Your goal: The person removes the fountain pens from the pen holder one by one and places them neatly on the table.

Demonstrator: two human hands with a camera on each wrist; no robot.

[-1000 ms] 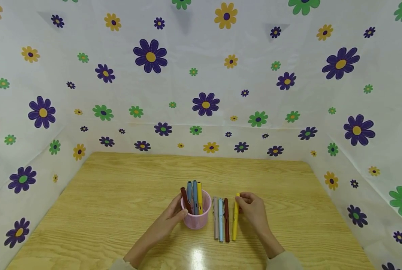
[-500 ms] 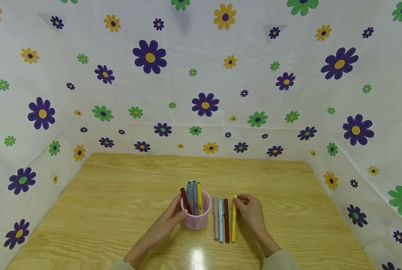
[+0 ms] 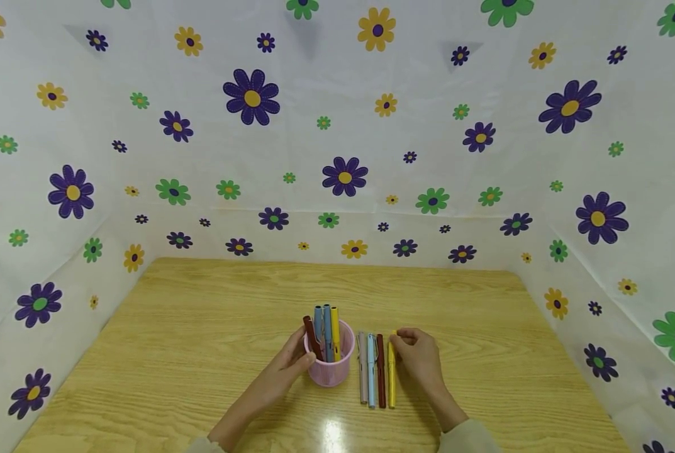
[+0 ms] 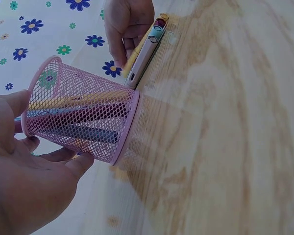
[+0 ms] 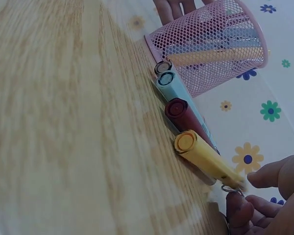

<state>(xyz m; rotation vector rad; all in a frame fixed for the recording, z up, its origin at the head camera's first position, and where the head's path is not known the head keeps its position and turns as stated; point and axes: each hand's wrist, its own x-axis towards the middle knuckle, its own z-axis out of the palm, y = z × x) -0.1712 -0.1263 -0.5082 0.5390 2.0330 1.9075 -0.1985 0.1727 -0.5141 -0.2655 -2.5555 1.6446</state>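
The right hand (image 3: 421, 358) holds the yellow pen (image 3: 392, 380) at its clip end.

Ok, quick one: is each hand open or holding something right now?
Left hand: holding a pink, round mesh cup.
Right hand: pinching a slim yellow pen near one end.

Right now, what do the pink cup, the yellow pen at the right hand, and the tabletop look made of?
Pink cup: likely coated metal mesh; open lattice, solid rims.
Yellow pen: probably plastic, smooth; even colour, though painted metal is possible.
Tabletop: wood or wood-look laminate, glossy; visible grain, bright glare.
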